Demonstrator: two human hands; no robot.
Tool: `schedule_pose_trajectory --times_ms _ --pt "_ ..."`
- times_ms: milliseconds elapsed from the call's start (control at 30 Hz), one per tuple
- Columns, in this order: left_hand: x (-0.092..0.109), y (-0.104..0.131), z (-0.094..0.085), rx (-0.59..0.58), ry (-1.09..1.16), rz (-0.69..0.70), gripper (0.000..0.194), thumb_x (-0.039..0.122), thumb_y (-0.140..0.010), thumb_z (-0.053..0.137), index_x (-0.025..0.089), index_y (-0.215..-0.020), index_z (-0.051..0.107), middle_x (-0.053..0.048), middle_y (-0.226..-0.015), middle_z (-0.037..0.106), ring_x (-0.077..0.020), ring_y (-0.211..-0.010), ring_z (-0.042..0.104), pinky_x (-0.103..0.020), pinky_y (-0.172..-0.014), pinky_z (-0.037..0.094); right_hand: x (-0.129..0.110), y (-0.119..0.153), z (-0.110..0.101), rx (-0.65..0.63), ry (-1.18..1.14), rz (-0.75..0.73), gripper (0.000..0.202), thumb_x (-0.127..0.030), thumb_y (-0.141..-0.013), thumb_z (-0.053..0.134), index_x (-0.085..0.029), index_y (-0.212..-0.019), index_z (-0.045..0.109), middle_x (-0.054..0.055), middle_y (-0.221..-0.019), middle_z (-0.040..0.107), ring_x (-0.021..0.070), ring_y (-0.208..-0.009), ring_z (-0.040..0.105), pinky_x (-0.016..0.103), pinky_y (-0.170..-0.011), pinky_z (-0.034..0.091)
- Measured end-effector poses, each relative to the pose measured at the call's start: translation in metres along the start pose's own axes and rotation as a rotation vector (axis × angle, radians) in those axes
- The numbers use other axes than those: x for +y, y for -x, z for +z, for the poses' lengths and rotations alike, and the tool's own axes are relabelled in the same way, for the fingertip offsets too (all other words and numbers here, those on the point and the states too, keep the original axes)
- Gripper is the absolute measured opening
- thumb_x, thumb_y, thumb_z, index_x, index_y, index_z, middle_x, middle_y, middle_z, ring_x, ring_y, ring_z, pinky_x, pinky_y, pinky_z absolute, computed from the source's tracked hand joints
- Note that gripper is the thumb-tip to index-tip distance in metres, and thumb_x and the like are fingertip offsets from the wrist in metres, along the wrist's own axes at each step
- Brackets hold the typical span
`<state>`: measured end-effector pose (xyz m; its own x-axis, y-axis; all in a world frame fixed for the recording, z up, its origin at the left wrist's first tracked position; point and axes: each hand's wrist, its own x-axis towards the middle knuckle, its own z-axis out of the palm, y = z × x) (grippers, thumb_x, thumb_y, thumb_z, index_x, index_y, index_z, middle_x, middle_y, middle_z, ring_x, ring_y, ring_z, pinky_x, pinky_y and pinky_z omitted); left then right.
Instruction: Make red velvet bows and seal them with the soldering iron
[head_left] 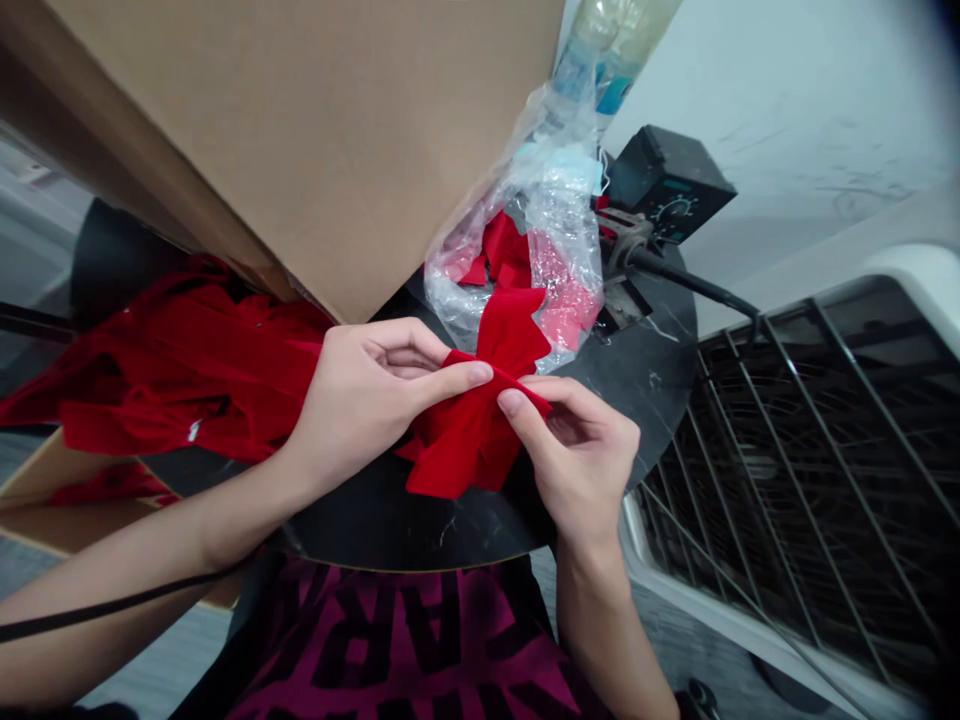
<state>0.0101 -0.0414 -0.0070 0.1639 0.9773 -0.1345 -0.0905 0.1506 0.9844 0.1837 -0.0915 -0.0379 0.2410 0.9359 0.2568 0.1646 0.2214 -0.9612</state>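
Note:
Between my two hands, above the front of a round black table (420, 535), is a red fabric bow (446, 460) with notched ends. My left hand (382, 390) pinches its middle band between thumb and fingers from the left. On the right, my right hand (577, 440) grips the other end of that band, thumb on top. Both hands are closed on the bow, and the fingertips behind the cloth are hidden. Just beyond it lies a clear plastic bag (562, 200) holding more red cloth pieces (506, 250).
A pile of red fabric (202, 370) covers the table's left side. A large cardboard box (337, 130) stands behind. At the back right are a black control box (667, 185) and a black-handled tool on a cable (682, 275). A fan with a grille (810, 450) stands right; an open carton (45, 490) sits lower left.

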Motion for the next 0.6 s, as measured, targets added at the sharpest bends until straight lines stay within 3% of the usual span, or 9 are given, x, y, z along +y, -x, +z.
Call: schedule_pose_trajectory --times_ms 133,267,600 --pt "0.003 0.001 -0.0023 -0.091 0.009 -0.046 0.019 0.012 -0.071 0.094 0.025 -0.08 0.083 0.005 -0.082 0.085 -0.0126 -0.078 0.082 -0.009 -0.072 0.062 -0.0005 -0.0005 -0.0002 0.016 0.032 -0.02 0.004 -0.021 -0.09 0.081 -0.025 -0.088 0.08 -0.003 -0.087 0.08 0.0113 -0.078 0.074 0.022 -0.075 0.062" --pt "0.0021 -0.0013 -0.0031 -0.111 0.06 -0.08 0.023 0.006 -0.07 0.093 0.025 -0.078 0.084 0.006 -0.081 0.084 -0.0117 -0.076 0.081 -0.01 -0.073 0.062 -0.0026 -0.0007 -0.0037 0.008 0.049 -0.029 0.004 -0.021 -0.088 0.083 -0.025 -0.088 0.081 -0.002 -0.087 0.081 0.0122 -0.077 0.075 0.023 -0.074 0.062" --pt "-0.0046 -0.0073 -0.0044 -0.116 0.197 -0.185 0.017 0.012 -0.072 0.093 0.02 -0.069 0.078 0.003 -0.068 0.078 -0.0094 -0.062 0.071 -0.014 -0.062 0.056 -0.0029 -0.003 0.0024 0.065 -0.01 0.026 0.007 -0.021 -0.084 0.084 -0.023 -0.079 0.079 -0.001 -0.082 0.08 0.0145 -0.075 0.075 0.026 -0.073 0.063"
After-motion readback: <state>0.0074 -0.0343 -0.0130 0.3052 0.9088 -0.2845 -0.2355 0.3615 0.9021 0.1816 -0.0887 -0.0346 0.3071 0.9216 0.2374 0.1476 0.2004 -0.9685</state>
